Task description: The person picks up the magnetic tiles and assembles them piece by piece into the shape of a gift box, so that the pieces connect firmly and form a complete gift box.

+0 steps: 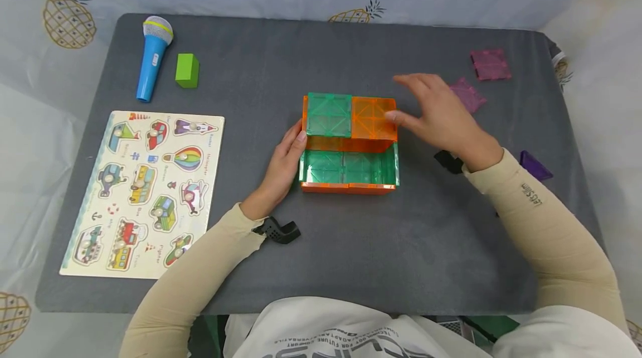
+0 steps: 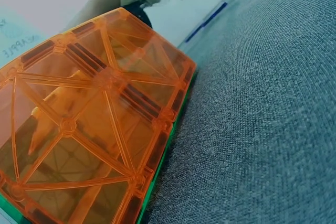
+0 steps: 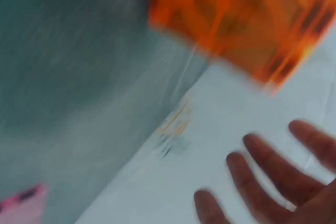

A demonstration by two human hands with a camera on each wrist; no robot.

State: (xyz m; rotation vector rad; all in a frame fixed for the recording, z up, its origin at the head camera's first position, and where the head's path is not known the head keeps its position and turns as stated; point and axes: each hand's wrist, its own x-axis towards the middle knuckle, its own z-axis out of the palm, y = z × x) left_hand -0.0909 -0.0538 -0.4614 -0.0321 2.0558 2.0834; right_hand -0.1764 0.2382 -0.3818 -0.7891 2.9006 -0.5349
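Observation:
A box-like structure of see-through magnetic tiles (image 1: 348, 167) stands mid-table, its back part raised and its lower front part open-topped with green inside. On the raised part lie a green tile (image 1: 329, 115) and an orange tile (image 1: 373, 118). My left hand (image 1: 281, 168) rests along the structure's left side, fingers extended. In the left wrist view, an orange tile wall (image 2: 68, 124) fills the left half; the hand itself is hidden there. My right hand (image 1: 441, 115) is at the right, fingers straight and spread, thumb tip by the orange tile's edge; nothing is in it.
Pink tiles (image 1: 490, 64) lie at the back right, and a purple triangular tile (image 1: 535, 165) is near my right forearm. On the left are a picture puzzle board (image 1: 165, 179), a blue toy microphone (image 1: 151, 62) and a green block (image 1: 187, 71).

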